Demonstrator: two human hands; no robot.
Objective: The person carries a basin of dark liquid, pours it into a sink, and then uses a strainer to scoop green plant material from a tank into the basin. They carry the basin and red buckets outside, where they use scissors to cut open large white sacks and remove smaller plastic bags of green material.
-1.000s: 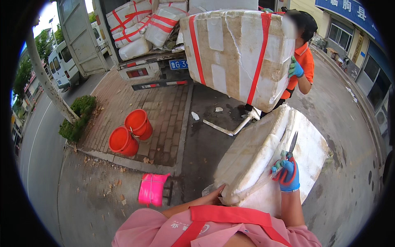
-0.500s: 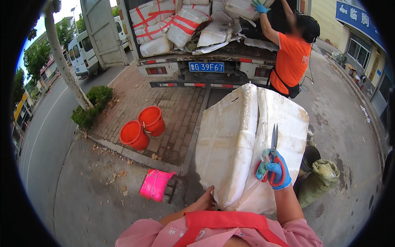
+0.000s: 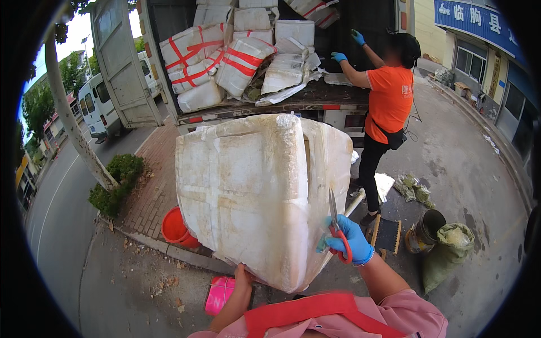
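Note:
A large dirty white foam box [image 3: 236, 186], wrapped in clear tape, is held up in front of me, tilted, with a dark gap along its lid seam. My left hand [image 3: 243, 280], bare, grips its lower near edge; some fingers are hidden beneath it. My right hand [image 3: 349, 242], in a blue glove, is closed round red-handled scissors [image 3: 332, 208], blades pointing up and away. That hand is at the right side of the box, and a scrap of clear plastic film or tape shows by its fingers.
An open truck [image 3: 253, 112] ahead holds several foam boxes with red tape. A co-worker [image 3: 390, 96] in orange stands at its right. A red bucket [image 3: 177, 226] and pink package [image 3: 220, 296] lie left; a dark bucket [image 3: 431, 225] and green sack [image 3: 448, 256] stand right.
The foam box has swung left and turned, and both my hands moved left with it. The co-worker's hands have come away from a box in the truck, which now rests farther back.

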